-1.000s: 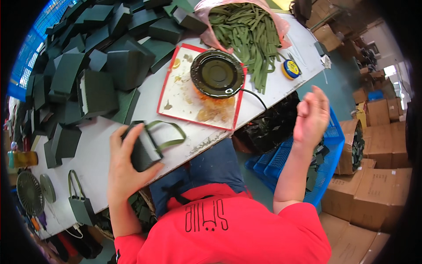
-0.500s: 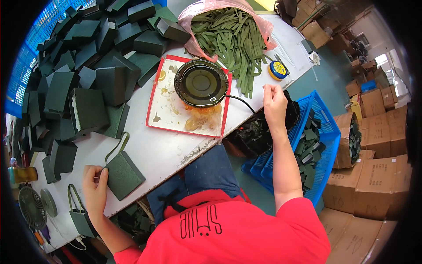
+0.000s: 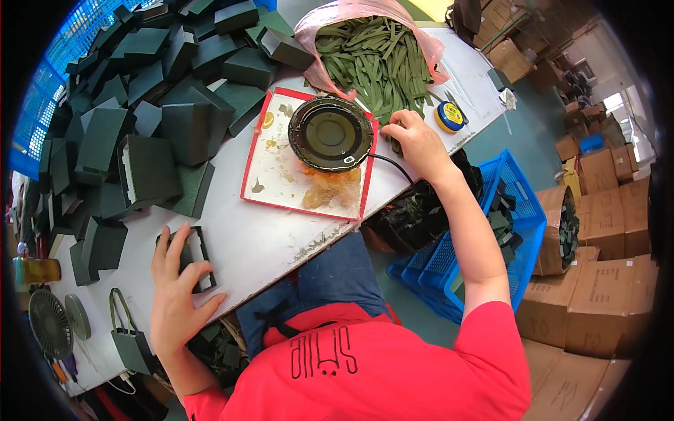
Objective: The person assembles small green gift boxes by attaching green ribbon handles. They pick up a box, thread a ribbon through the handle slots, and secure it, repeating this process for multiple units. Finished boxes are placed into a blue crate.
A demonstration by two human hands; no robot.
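My left hand is spread over a small dark green box on the table, its fingers lying across the box's near side. The box's framed edge faces right, and part of it is hidden by my fingers. My right hand is at the lower end of a heap of flat green strips, thumb and fingertips pinched on a strip there. The strips spill out of a pink plastic bag. Left of that hand, a round black pot holding dark liquid stands on a red-rimmed white tray.
A big pile of dark green boxes covers the table's left side. Beside the left forearm is a green box with a strap loop. A yellow-blue tin lies right. Blue crates stand off the table edge, with cartons beyond.
My right hand has moved left to the strips. My left hand has opened from its pinch on a strapped box; a box edge now faces right there, and no strap shows.
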